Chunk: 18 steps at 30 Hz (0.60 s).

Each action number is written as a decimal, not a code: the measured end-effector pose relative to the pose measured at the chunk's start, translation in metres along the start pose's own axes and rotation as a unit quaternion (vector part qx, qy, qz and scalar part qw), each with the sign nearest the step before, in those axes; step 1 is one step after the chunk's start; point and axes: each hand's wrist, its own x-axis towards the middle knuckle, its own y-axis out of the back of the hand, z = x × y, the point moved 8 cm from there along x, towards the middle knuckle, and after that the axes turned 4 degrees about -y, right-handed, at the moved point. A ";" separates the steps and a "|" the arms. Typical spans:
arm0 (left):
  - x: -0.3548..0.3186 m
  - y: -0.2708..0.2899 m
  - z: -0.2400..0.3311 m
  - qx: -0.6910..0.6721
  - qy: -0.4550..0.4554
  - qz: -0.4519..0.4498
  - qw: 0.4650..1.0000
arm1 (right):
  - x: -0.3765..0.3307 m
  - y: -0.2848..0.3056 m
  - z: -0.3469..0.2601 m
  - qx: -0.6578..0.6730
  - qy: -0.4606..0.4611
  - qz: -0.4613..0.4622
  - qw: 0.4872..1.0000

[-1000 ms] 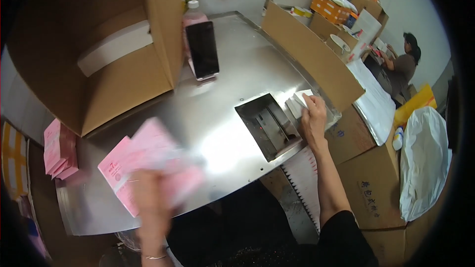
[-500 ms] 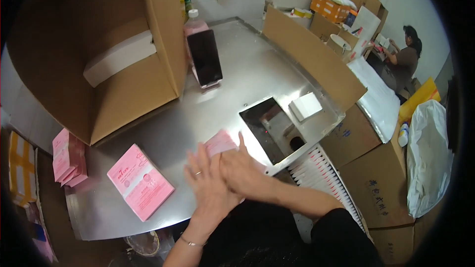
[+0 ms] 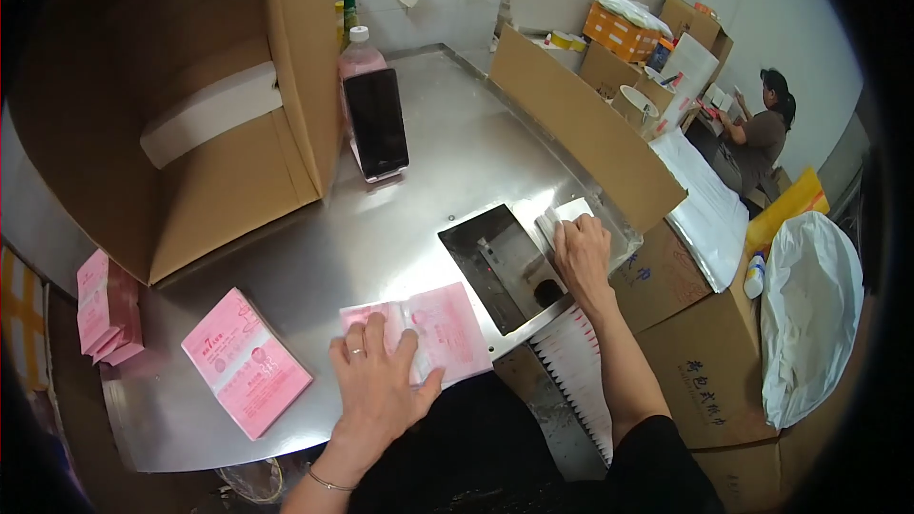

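My left hand (image 3: 376, 371) lies with its fingers apart on a flat pink printed plastic bag (image 3: 455, 328) near the table's front edge. At the right, my right hand (image 3: 583, 252) has its fingers closed over a small white block (image 3: 574, 209), next to a dark rectangular opening (image 3: 500, 262) in the metal table (image 3: 447, 152). What the white block is made of cannot be made out. To the left of my left hand lies a stack of pink printed bags (image 3: 246, 362) with a pale band across it.
A large open carton (image 3: 238, 167) stands at the left, with more pink packs (image 3: 107, 309) beside it. A phone (image 3: 376, 124) leans before a bottle (image 3: 360, 52). Cardboard (image 3: 581, 124) edges the right side. A row of white packs (image 3: 576, 362) sits below. Another person (image 3: 762, 133) works far right.
My hands have parted. The right one has moved right and taken hold of the white block; the left has shifted slightly left and spread on the pink bag, which now lies uncovered.
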 end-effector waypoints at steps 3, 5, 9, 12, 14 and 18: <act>0.001 0.006 -0.004 -0.019 -0.023 -0.019 0.999 | 0.006 -0.001 0.002 0.023 -0.031 -0.035 0.999; 0.000 0.004 -0.006 -0.047 -0.015 -0.040 0.998 | 0.004 -0.003 0.006 0.071 -0.042 -0.022 0.996; -0.003 -0.008 -0.006 -0.030 -0.007 -0.004 1.000 | 0.001 -0.002 0.012 0.111 -0.042 -0.006 0.993; -0.003 -0.010 -0.008 -0.033 -0.010 0.038 0.999 | -0.003 -0.002 0.012 0.124 -0.037 -0.002 0.992; -0.002 -0.007 -0.008 -0.045 -0.015 0.070 0.996 | -0.004 0.000 0.012 0.140 -0.026 0.013 0.990; -0.002 -0.007 -0.004 -0.077 -0.033 0.047 0.995 | -0.003 0.014 0.011 0.139 -0.025 0.059 0.988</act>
